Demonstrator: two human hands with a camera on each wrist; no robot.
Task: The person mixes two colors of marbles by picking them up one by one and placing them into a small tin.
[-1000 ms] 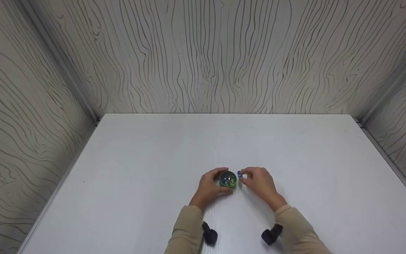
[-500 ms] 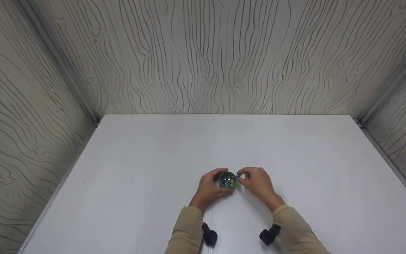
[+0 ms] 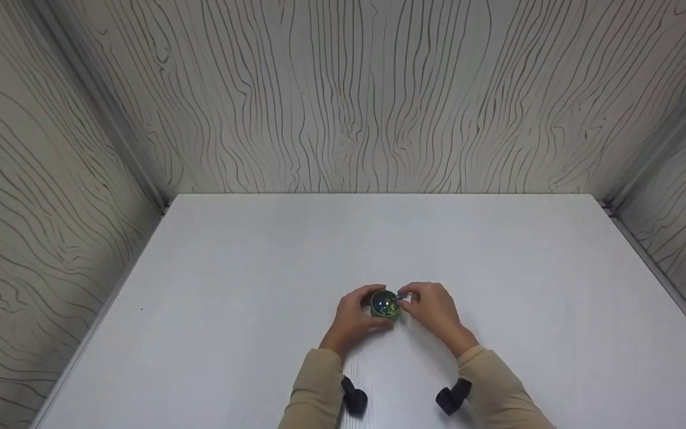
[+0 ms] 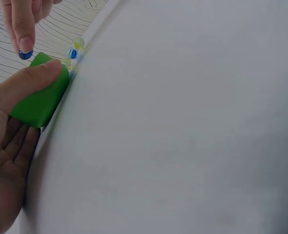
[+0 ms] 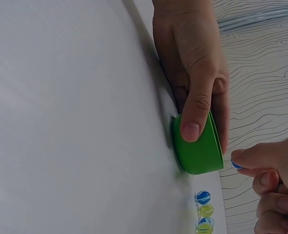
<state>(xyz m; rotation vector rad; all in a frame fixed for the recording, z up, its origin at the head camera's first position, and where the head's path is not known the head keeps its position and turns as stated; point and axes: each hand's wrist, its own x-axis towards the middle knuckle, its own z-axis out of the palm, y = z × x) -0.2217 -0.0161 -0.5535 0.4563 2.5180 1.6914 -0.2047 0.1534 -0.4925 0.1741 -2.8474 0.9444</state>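
Note:
My left hand (image 3: 353,316) holds a small green cup (image 5: 197,155) upright on the white table, its thumb and fingers around the sides. Bluish and greenish glints show inside the cup in the head view, but I cannot make out what lies there. Between the thumb and forefinger of my right hand (image 3: 436,307) is a blue glass marble (image 5: 236,165), just right of the cup's rim and slightly above it. In the right wrist view, several blue and yellow marbles (image 5: 206,210) lie in a row on the table beside the cup; the right hand covers them in the head view.
The white table (image 3: 248,256) stretches out around both hands. Pale panels (image 3: 343,95) with dark wood-grain lines stand behind it and at both sides. A black wrist camera (image 3: 355,400) sits on the left sleeve, another (image 3: 454,397) on the right.
My right hand has shifted a little left with the pinched marble, closer to the cup's rim. The left hand and the cup have stayed in place.

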